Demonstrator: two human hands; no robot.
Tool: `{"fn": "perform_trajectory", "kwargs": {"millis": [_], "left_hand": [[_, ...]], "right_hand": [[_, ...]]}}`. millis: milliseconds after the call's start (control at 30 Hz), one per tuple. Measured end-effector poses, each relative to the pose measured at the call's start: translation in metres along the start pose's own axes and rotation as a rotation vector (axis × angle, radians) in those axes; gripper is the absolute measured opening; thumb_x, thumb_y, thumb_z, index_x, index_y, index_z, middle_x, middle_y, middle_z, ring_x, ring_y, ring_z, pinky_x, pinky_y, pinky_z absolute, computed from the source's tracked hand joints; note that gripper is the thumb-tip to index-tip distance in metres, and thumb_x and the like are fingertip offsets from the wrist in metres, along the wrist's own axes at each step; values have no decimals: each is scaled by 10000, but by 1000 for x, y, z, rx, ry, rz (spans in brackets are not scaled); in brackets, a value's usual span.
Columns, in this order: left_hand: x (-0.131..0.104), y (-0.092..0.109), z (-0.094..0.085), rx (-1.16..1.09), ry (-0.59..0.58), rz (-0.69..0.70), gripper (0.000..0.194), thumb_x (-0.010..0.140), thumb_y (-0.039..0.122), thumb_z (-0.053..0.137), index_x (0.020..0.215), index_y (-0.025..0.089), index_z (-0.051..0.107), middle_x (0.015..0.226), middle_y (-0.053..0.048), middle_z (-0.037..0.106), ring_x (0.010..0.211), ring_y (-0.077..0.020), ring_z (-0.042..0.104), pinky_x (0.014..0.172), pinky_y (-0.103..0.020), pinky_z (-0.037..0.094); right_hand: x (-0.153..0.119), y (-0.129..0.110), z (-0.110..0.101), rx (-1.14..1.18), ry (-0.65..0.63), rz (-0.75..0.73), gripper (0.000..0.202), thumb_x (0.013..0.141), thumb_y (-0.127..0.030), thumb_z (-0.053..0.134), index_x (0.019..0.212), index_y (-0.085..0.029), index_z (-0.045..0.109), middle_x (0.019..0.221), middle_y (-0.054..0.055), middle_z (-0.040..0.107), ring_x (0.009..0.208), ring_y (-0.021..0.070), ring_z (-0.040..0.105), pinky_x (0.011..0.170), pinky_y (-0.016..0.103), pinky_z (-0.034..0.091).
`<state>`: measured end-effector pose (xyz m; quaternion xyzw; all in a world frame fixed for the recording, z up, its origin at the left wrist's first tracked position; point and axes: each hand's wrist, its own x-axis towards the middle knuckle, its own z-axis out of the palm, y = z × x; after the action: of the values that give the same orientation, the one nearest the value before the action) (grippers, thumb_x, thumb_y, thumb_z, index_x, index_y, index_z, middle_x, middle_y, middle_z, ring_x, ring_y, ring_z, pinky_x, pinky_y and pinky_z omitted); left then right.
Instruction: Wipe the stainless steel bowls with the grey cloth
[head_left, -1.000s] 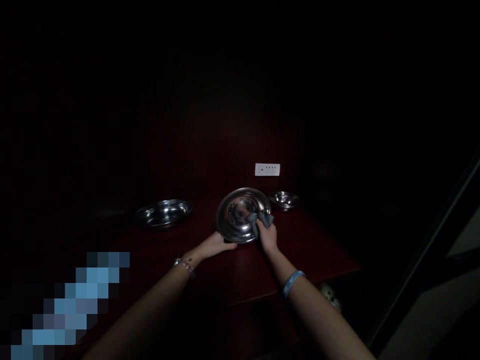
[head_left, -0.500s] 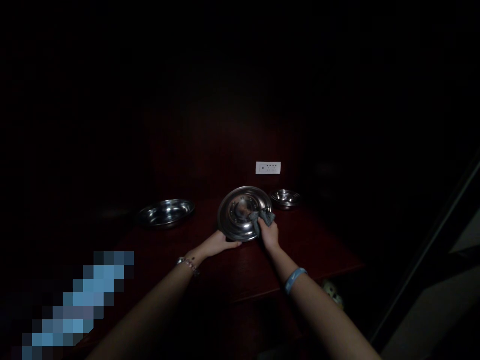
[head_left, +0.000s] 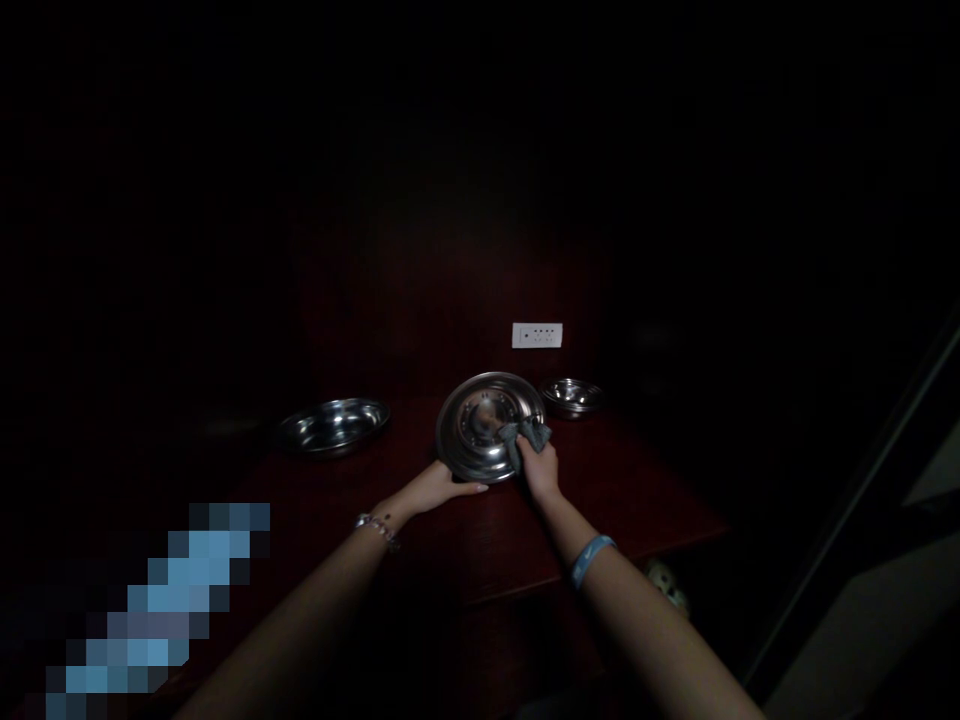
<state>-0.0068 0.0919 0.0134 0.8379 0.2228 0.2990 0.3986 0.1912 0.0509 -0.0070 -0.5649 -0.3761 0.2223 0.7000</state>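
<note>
A round, shiny metal dish is held tilted up above the dark red table, one broad face towards me. My left hand grips its lower left rim, with the thumb along the bottom edge and the other fingers hidden behind the metal. At the dish's lower right, my right hand is closed on a crumpled grey cloth, which lies against the metal surface.
Another metal dish sits on the table at the left. Metal bowls stand at the back right, below a white wall socket. A pale patterned object is partly visible under my right forearm.
</note>
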Motion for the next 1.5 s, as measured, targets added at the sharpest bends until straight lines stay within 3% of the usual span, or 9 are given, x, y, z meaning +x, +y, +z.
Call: {"fn": "perform_trajectory", "kwargs": {"millis": [600, 833, 1267, 1500], "left_hand": [[-2, 6, -1, 12, -29, -2, 671, 723, 427, 752, 1309, 165, 557, 1404, -119, 567, 1306, -286, 514, 1171, -474, 304], [-4, 15, 2, 44, 48, -44, 609, 822, 487, 622, 1333, 166, 542, 1412, -90, 564, 1337, -271, 483, 1187, -449, 275], [-1, 7, 1, 54, 101, -41, 613, 844, 523, 551, 1335, 157, 556, 1427, -101, 543, 1354, -277, 465, 1192, -441, 253], [3, -7, -1, 76, 107, -50, 640, 837, 533, 537, 1346, 144, 541, 1462, -108, 503, 1379, -273, 432, 1196, -431, 238]], "right_hand": [[-3, -1, 1, -39, 9, -24, 383, 757, -430, 631, 1032, -177, 715, 1048, 77, 754, 996, 236, 701, 867, 300, 526], [-1, 2, 2, -13, 13, -16, 354, 738, -422, 634, 973, -173, 722, 1027, 79, 758, 998, 250, 701, 885, 321, 519], [1, 6, 2, -20, -8, -41, 346, 746, -423, 627, 989, -192, 714, 1061, 69, 751, 1011, 232, 699, 907, 316, 515], [3, 9, 2, -56, -10, -33, 347, 749, -432, 629, 989, -199, 720, 1038, 73, 756, 1011, 244, 700, 896, 326, 522]]}}
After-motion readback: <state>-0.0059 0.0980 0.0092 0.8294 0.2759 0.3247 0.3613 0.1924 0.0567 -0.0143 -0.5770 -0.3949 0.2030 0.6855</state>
